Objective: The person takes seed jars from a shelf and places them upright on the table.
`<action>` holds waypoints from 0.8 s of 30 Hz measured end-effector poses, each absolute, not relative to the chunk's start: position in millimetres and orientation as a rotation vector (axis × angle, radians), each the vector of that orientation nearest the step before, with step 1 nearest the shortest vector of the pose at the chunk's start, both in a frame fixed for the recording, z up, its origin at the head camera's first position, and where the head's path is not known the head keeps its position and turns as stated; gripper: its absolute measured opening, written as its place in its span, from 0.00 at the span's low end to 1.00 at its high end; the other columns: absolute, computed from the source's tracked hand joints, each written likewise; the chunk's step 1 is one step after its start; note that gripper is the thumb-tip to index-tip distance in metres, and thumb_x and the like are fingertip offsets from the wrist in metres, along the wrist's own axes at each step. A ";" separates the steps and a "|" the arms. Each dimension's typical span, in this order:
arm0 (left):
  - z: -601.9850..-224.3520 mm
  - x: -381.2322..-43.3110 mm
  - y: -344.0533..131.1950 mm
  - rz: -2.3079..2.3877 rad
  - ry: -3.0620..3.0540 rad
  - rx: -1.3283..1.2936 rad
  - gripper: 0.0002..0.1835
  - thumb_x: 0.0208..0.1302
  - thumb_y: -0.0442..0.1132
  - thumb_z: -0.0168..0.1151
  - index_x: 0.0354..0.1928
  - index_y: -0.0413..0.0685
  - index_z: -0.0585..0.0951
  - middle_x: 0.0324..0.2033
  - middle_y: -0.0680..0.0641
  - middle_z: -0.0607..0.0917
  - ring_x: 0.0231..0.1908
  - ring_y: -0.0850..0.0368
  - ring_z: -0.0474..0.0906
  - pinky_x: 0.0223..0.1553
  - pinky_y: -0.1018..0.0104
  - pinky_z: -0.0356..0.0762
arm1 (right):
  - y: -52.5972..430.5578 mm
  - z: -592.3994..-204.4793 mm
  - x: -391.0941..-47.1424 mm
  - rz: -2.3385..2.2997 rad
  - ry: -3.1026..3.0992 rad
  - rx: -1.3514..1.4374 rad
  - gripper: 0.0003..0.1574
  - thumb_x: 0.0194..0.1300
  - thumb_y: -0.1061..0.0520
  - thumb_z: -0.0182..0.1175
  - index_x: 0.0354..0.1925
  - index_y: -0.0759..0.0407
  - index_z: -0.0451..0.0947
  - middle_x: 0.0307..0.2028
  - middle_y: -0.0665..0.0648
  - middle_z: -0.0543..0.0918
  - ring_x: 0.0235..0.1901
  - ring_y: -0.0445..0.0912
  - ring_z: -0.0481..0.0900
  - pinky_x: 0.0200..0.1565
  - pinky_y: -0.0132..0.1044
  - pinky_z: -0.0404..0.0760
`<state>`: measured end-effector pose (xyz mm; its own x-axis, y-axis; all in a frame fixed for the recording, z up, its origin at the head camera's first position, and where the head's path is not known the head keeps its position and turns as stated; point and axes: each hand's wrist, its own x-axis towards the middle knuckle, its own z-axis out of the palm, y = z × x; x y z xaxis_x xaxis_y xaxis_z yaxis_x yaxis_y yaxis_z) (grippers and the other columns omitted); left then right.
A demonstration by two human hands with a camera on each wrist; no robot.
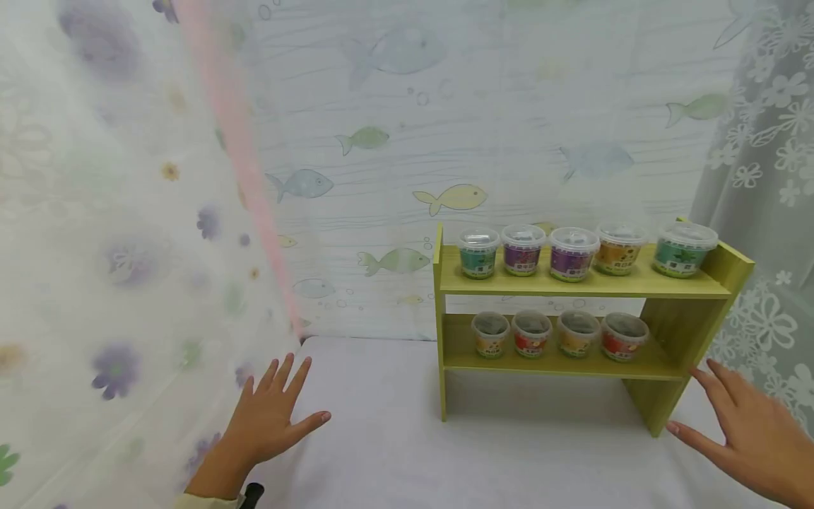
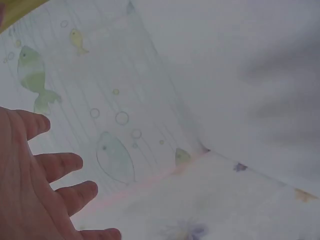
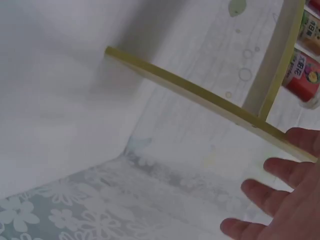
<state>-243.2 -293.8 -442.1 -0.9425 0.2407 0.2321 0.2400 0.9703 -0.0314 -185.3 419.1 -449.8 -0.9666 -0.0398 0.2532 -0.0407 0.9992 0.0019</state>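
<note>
A 2-tier yellow-green shelf [image 1: 572, 291] stands on the white surface [image 1: 381, 438], bearing 5 lidded cups [image 1: 572, 258] on its upper board [image 1: 483, 288] and 4 cups [image 1: 533, 341] on its lower board [image 1: 547, 372]. The left hand [image 1: 263, 417], fingers spread apart, holds nothing, well apart from the shelf. The right hand [image 1: 750, 417], fingers likewise apart, lies beside the right side panel [image 1: 661, 403]; contact cannot be determined. Probable hazard: a sideways knock from the right hand could jolt the panel, shifting or toppling the 5 lidded cups.

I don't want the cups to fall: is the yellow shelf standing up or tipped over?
Standing up. The yellow shelf rests on its side panels on the white surface, with cups upright on both boards.
</note>
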 end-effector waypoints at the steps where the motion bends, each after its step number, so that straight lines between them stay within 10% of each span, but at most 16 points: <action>1: -443.3 -244.7 -290.3 -0.014 -2.884 -0.362 0.56 0.61 0.83 0.46 0.83 0.60 0.54 0.80 0.38 0.57 0.77 0.30 0.55 0.64 0.17 0.53 | 419.1 -448.5 -186.5 0.031 -2.888 0.064 0.74 0.60 0.20 0.61 0.74 0.78 0.54 0.66 0.88 0.60 0.59 0.83 0.63 0.53 0.81 0.65; 24: -463.9 -275.4 -184.7 -0.574 -2.845 -0.552 0.57 0.61 0.78 0.56 0.84 0.62 0.47 0.83 0.46 0.49 0.79 0.39 0.55 0.65 0.35 0.72 | 420.6 -443.4 -206.9 0.479 -2.715 -0.093 0.55 0.70 0.38 0.64 0.61 0.88 0.59 0.52 0.88 0.67 0.46 0.79 0.73 0.39 0.69 0.77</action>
